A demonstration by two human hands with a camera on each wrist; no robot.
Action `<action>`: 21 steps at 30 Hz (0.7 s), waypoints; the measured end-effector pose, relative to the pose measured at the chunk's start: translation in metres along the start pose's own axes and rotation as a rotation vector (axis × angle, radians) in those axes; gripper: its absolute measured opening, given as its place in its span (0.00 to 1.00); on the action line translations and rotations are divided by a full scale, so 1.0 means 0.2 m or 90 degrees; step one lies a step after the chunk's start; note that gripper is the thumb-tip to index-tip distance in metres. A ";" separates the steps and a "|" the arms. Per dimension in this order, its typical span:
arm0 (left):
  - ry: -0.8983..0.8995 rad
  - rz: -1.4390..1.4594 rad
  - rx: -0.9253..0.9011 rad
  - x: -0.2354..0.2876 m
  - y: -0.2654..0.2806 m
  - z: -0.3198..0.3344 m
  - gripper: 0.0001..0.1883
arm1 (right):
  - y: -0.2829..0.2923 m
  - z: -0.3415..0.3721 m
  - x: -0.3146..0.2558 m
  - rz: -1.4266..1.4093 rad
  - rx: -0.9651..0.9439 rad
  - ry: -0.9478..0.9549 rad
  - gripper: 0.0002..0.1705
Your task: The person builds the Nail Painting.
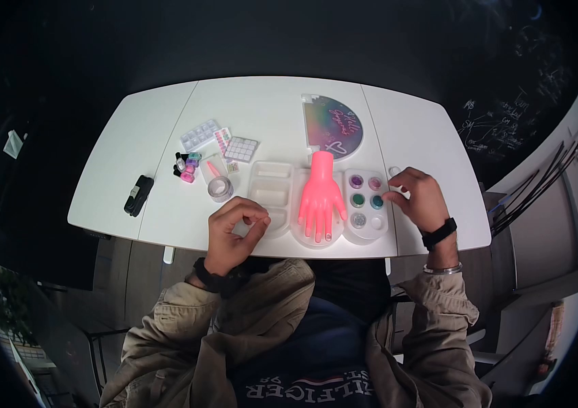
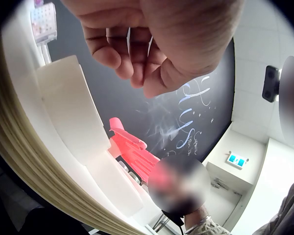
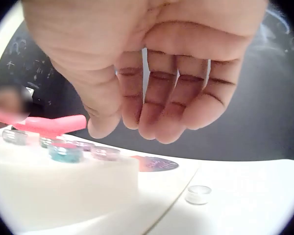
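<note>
A pink model hand (image 1: 321,197) lies fingers toward the person, with a small decoration on one nail. My left hand (image 1: 233,234) hovers over the left end of a white compartment tray (image 1: 272,179), fingers loosely curled and thumb near the index fingertip; nothing shows between them. Beside the jar holder (image 1: 365,234), which bears several glitter jars, my right hand (image 1: 419,198) hangs with bent, spread fingers and holds nothing visible. In the right wrist view a teal jar (image 3: 66,152) sits in the holder below the thumb, and a small clear round container (image 3: 198,194) stands apart on the table.
A half-round "Hello gorgeous" board (image 1: 336,126) lies behind the model hand. To the left are a tape roll (image 1: 220,189), small bottles (image 1: 187,168), a divided box (image 1: 200,135), a gridded case (image 1: 240,149) and a black strapped bundle (image 1: 139,196).
</note>
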State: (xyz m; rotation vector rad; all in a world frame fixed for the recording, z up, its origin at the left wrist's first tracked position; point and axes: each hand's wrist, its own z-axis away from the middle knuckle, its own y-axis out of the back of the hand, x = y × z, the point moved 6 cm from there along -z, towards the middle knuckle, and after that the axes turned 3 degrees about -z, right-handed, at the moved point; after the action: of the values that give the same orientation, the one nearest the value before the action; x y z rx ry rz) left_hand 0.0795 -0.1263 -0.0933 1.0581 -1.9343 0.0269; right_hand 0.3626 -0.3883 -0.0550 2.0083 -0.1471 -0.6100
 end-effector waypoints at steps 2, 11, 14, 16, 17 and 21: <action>-0.001 0.000 -0.001 0.00 0.00 0.00 0.06 | -0.01 0.01 0.10 0.024 0.032 -0.026 0.13; -0.003 0.002 -0.003 0.00 -0.01 0.01 0.06 | -0.11 0.04 0.37 0.089 0.056 -0.133 0.20; -0.004 0.002 -0.002 0.00 -0.01 0.01 0.06 | -0.16 0.05 0.42 0.102 0.052 -0.113 0.25; -0.005 0.003 -0.001 0.00 -0.01 0.01 0.06 | -0.18 0.05 0.44 0.093 0.039 -0.119 0.25; -0.007 0.002 -0.002 0.00 -0.01 0.01 0.06 | -0.19 0.06 0.45 0.088 0.034 -0.122 0.26; -0.007 -0.001 -0.004 0.00 0.00 0.01 0.06 | -0.21 0.06 0.45 0.097 0.036 -0.112 0.27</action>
State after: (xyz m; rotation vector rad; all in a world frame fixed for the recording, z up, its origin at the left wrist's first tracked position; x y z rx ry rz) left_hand 0.0784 -0.1278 -0.0939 1.0570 -1.9422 0.0139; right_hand 0.4282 -0.4094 -0.1272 1.9740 -0.4237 -0.6910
